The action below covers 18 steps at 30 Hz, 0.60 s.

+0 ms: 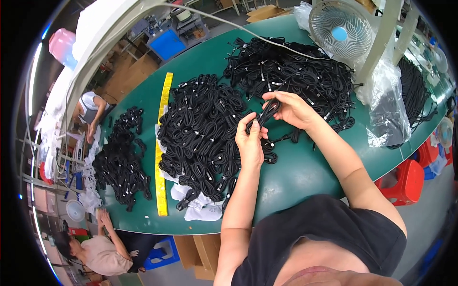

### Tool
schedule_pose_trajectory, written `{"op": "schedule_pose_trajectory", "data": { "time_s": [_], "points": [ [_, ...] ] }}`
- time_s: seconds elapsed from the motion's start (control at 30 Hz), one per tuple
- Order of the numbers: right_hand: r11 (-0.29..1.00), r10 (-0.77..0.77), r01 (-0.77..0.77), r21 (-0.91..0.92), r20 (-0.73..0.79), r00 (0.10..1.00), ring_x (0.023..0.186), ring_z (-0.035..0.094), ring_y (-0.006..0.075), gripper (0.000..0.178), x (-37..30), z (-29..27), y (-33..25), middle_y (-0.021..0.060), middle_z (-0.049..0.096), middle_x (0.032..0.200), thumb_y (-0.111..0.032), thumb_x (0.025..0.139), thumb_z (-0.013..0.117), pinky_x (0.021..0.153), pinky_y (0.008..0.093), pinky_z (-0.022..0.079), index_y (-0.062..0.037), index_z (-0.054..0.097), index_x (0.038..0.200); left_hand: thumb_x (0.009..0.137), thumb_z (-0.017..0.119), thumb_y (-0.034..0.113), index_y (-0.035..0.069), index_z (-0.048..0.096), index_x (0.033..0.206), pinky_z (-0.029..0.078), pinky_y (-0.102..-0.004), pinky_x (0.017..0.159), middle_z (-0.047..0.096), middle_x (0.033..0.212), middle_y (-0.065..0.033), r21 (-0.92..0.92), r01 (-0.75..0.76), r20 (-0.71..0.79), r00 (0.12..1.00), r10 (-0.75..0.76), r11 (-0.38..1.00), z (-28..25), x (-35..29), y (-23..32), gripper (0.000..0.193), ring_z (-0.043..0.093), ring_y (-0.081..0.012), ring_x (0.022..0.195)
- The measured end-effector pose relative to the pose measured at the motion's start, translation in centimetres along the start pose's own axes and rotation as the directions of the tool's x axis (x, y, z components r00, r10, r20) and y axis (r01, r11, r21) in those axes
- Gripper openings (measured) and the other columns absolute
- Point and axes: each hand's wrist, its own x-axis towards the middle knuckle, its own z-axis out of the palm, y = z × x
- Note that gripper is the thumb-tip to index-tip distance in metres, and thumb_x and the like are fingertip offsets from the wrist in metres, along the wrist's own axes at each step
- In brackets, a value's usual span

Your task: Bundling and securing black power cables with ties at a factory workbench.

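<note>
Apparently the work is partway along, judging by how the cables lie around the yellow strip [162, 148] on the green counter [296, 188]. Well to the right of that strip, the worker has a black cable bundle [270, 109] up above the counter, already gathered into a narrow coil. The left hand [250, 143] closes on the end nearer the strip, thumb and fingers pinching it, while the right hand [292, 110] curls more loosely, partly open, around the other end; whether the bundle is fastened, I can't make out. Just right of the strip sits a big heap of coiled cables [200, 128], which I take for finished pieces, with white sheeting [202, 209] showing from under its near edge. Farther right of the strip, beyond the hands, spreads a tangled pile [298, 71] of black cables; it seems looser, so I'd guess plenty is left there. Left of the strip lies a smaller dark heap [121, 167], too indistinct to judge piece by piece.
</note>
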Motion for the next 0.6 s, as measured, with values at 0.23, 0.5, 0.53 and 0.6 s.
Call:
{"op": "schedule_pose_trajectory", "data": {
  "time_s": [0.23, 0.5, 0.53, 0.6],
  "points": [
    [0.974, -0.084, 0.041, -0.224, -0.186, 0.979, 0.075, 0.057, 0.0092, 0.022, 0.3, -1.0, 2.3, 0.0047, 0.064, 0.089, -0.020, 0.088, 0.056, 0.068, 0.0236, 0.045, -0.0019, 0.064, 0.098, 0.090, 0.050, 0.006, -0.002, 0.052, 0.105, 0.043, -0.0227, 0.055, 0.057, 0.081, -0.0068, 0.126, -0.024, -0.004, 1.000, 0.025, 0.992, 0.1, 0.1, 0.0, 0.017, 0.054, -0.0121, 0.063],
    [0.666, -0.209, -0.127, -0.735, -0.347, 0.914, 0.068, 0.057, 0.0144, 0.035, 0.5, -1.1, 2.6, 0.0070, 0.061, 0.077, -0.032, 0.089, 0.053, 0.062, 0.0289, 0.047, 0.0006, 0.063, 0.095, 0.089, 0.053, 0.009, -0.005, 0.053, 0.104, 0.049, -0.0261, 0.062, 0.055, 0.096, -0.0105, -0.138, -0.140, -0.258, 0.961, 0.101, 0.981, -2.4, 2.3, 2.1, 0.021, 0.055, -0.0181, 0.071],
    [0.665, -0.212, -0.123, -0.736, -0.344, 0.915, 0.068, 0.057, 0.0144, 0.035, 0.6, -1.0, 2.6, 0.0070, 0.061, 0.077, -0.032, 0.089, 0.053, 0.062, 0.0289, 0.047, 0.0006, 0.063, 0.095, 0.089, 0.054, 0.012, -0.007, 0.052, 0.105, 0.050, -0.0266, 0.066, 0.055, 0.097, -0.0116, -0.234, -0.250, -0.288, 0.941, 0.179, 0.939, -4.0, 3.0, 2.9, 0.024, 0.056, -0.0200, 0.072],
    [0.532, -0.345, -0.041, -0.846, -0.261, 0.901, 0.073, 0.060, 0.0185, 0.030, 0.6, -1.1, 2.8, 0.0118, 0.062, 0.080, -0.026, 0.088, 0.054, 0.066, 0.0317, 0.048, 0.0024, 0.062, 0.092, 0.087, 0.056, 0.018, -0.012, 0.043, 0.114, 0.052, -0.0306, 0.075, 0.054, 0.106, -0.0199, -0.450, -0.360, -0.323, 0.919, 0.227, 0.817, -6.2, 3.4, 4.4, 0.042, 0.059, -0.0248, 0.086]
  ]
}}
